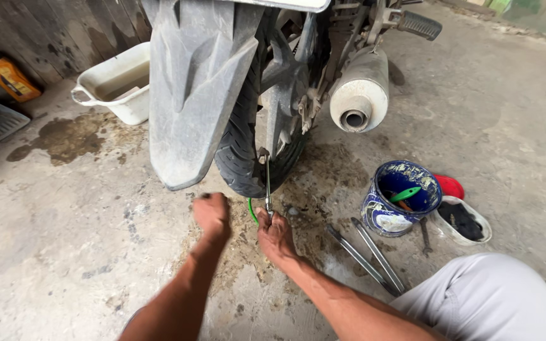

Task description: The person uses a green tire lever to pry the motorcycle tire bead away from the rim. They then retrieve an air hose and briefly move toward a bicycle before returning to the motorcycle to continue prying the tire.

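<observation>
The right hand [275, 235] grips the lower end of a slim steel tyre lever [267, 183], which stands nearly upright with its tip hooked at the edge of the black rubber rear tyre [242, 158] of a grey motorcycle; a thin green tube [250, 211] curls out just beside the fist. The left hand [211, 215] is balled into a fist close to the tyre's foot, under the long grey plastic mudguard [194, 88]; whether it holds anything I cannot tell. By the look of it, the tyre bead is being levered at the rim, a move that calls for steady leverage without pinching the tube. Everything rests on a stained, dusty concrete floor [64, 221]. Two more long steel levers [368, 256] lie near the person's knee, beside a blue paint-splashed tin [399, 199] and a white tub of dark grease [466, 221]. Toward the floor's far left edge stand a white plastic basin [118, 82] and an orange oil bottle [11, 77] against a wooden wall; a chrome exhaust silencer [360, 91] hangs above.
</observation>
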